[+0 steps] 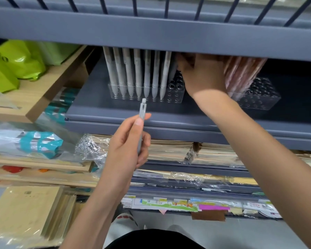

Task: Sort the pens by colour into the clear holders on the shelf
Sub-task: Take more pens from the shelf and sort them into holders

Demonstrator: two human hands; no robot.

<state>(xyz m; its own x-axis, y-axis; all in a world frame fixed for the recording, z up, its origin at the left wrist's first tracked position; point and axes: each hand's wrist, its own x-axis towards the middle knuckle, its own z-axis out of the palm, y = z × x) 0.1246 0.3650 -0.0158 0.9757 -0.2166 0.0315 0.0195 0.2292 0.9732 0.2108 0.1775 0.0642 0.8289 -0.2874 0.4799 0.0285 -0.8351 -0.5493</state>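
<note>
The left hand (126, 142) pinched one grey pen (142, 112) upright between thumb and curled fingers, before the shelf (97, 108) front edge. The right hand (203, 76) was between the left holder (176, 94) and right holder (260, 96), two in all, beside the pink pens (241, 72); blur hid whether it gripped anything. Seven grey pens (138, 74) fronted the left holder; the pink ones were too blurred to count.

Left hand (127, 141) pinches one grey pen (141, 119) upright before the shelf (97, 108). Right hand (203, 74) lies between left holder (176, 95) of grey pens (138, 74) and right holder (258, 97) of pink pens (241, 74). Its fingers are hidden and blurred.
</note>
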